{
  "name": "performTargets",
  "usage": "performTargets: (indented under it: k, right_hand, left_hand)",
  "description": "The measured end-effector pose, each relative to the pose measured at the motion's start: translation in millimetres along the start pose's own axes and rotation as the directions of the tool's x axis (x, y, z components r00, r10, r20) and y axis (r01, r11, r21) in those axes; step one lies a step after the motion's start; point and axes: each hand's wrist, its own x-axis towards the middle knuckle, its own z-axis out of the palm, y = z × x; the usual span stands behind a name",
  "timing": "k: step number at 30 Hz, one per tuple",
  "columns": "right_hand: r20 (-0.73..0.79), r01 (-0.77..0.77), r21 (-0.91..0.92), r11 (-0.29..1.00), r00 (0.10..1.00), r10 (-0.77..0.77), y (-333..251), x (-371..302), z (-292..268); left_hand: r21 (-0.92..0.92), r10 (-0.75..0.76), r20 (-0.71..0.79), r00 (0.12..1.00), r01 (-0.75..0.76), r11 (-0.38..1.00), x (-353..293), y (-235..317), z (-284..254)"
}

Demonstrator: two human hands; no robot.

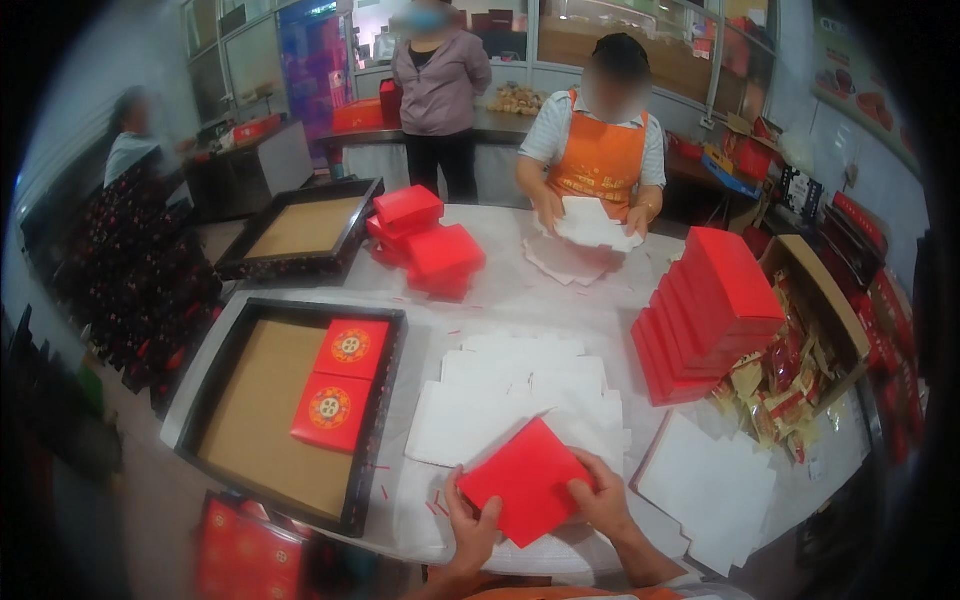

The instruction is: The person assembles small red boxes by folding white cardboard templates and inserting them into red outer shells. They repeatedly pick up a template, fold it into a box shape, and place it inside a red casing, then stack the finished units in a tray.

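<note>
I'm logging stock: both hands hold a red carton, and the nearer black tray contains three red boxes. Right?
Not three: the head view shows two red boxes in the nearer black tray. The left hand and right hand hold a red carton.

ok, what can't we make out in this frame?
All in the head view:
- Underside of the red box: hidden by its own top.
- Some fingers of the left hand and right hand: behind that box.
- Lower-left packets: partly behind the red stack.
- Red gold-marked package: overlapped by the black tray, cut off by the lower edge.
- Packet lettering: too small and blurred.
</note>
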Motion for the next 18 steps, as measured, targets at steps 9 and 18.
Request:
performTargets:
  k: [9,18]
  right_hand:
    - [0.369,-0.346,-0.076,0.935,0.861,0.349,19.3,-35.9,-8.6]
    - [0.17,-0.212,0.329,0.92,0.972,0.163,44.3,-79.3,10.5]
  left_hand:
    - [0.478,-0.462,0.373,0.805,0.26,0.839,-69.0,-2.1,-63.1]
    - [0.614,-0.345,0.347,0.872,0.067,0.787,-57.5,6.4,-60.0]
